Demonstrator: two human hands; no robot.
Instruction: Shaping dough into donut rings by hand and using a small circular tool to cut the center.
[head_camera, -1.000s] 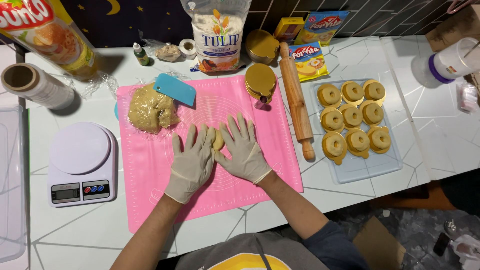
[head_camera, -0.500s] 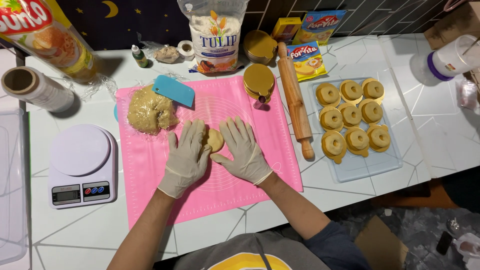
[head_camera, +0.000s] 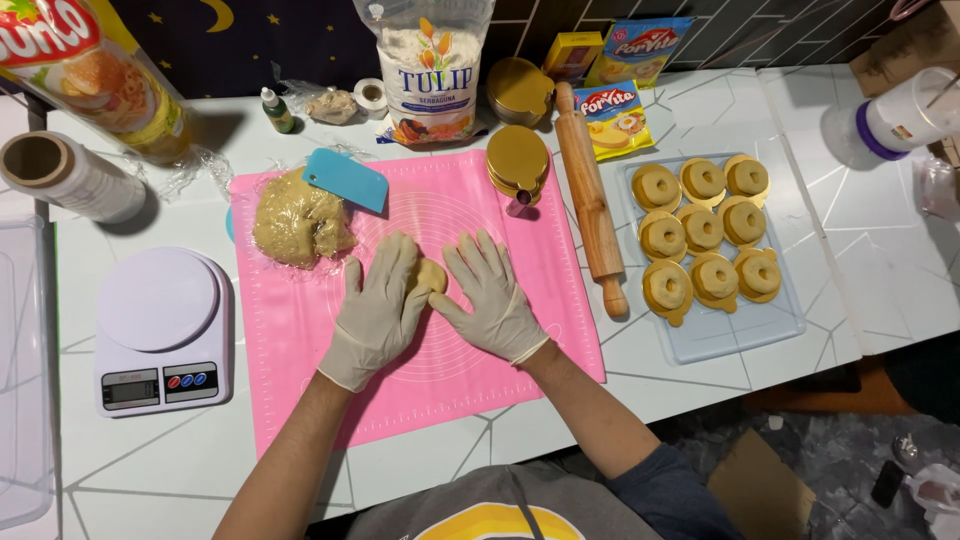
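Both hands wear pale gloves and lie flat on a pink silicone mat (head_camera: 300, 340). A small piece of beige dough (head_camera: 432, 275) shows between them. My left hand (head_camera: 378, 310) covers the piece's left side, fingers together and stretched out. My right hand (head_camera: 492, 295) presses against its right side with fingers spread. A larger lump of dough (head_camera: 298, 220) sits at the mat's far left corner, with a teal scraper (head_camera: 346, 180) leaning on it.
A wooden rolling pin (head_camera: 590, 210) lies right of the mat. A clear tray (head_camera: 790, 320) holds several shaped dough rings. A white kitchen scale (head_camera: 160, 330) stands at the left. Gold moulds (head_camera: 518, 160), a flour bag (head_camera: 428, 65), packets and a film roll (head_camera: 70, 178) line the back.
Both hands have slid slightly across the mat over the small dough piece, which shows a little more between them now. Nothing else has moved.
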